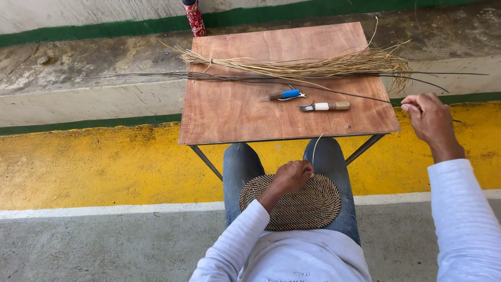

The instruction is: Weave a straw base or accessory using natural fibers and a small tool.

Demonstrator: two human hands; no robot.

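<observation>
**Strand stretched from the lap up to the raised right hand**

Farthest left of the working things, the left hand (292, 176) rests on the oval woven mat (297, 202) lying across the knees, fingers curled shut and pressing at the mat's upper edge — a pale fibre strand (316, 144) rises from just beside its knuckles toward the table edge. Above, on the wooden table (235, 120), a tied bundle of straw-coloured fibres (313, 65) lies with its long axis left to right, thin dark stems (219, 78) alongside it, and nearer the lap a blue-handled tool (284, 95) and a small knife (326, 106) lie apart from both hands. Off the table's right corner, the right hand (430, 120) is lifted well clear of the mat, thumb and fingertips pinched together on a thin strand — which strand cannot be told. The mat is nearer the left hand; the right stands up and away.
</observation>
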